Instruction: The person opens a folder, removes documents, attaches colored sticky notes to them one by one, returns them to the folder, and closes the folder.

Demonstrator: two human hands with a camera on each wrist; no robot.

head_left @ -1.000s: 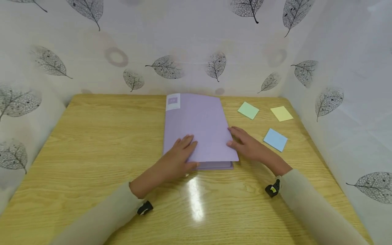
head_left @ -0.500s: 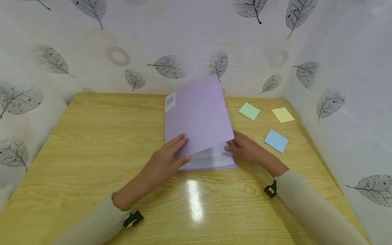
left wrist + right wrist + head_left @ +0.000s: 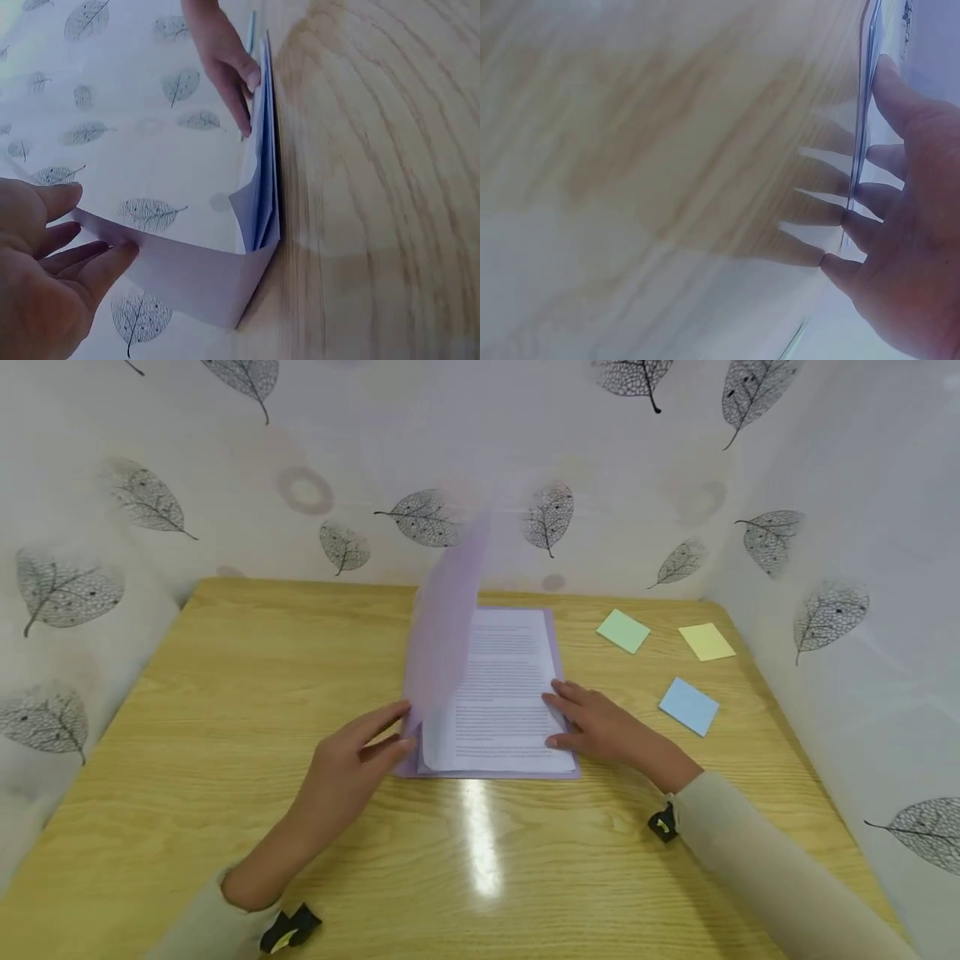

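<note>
The work in hand looks like opening a lavender, rectangular folder (image 3: 435,643), which lies on the yellow wood-grain desk (image 3: 262,693) in front of the person, its spine to the left. Its thin, flexible front cover (image 3: 453,610) stands raised, leaning a little to the right at the top and blurred there. Under it, the white sheets of printed paper (image 3: 502,718) rest on the lavender back cover (image 3: 570,772).

The left hand (image 3: 333,777) is not clenched: thumb and fingers are parted, the fingertips at the cover's outer face near the spine. The left wrist view shows no firm pinch, though contact by each finger is hard to tell. The right hand (image 3: 596,718) lies with fingers spread along the sheets' right edge, grasping nothing.

To do this well, the left fingers should guide the cover over to the left from close to the spine, letting it bend there rather than crease midway. A steady, light hold from the right hand should keep the stack from sliding or lifting. The sheet corner that curls near the spine deserves care, as it could be dragged along with the cover. The desk to the left can take the opened cover; the square green (image 3: 624,631), yellow (image 3: 707,642) and blue (image 3: 689,706) paper pads on the right can stay put.
</note>
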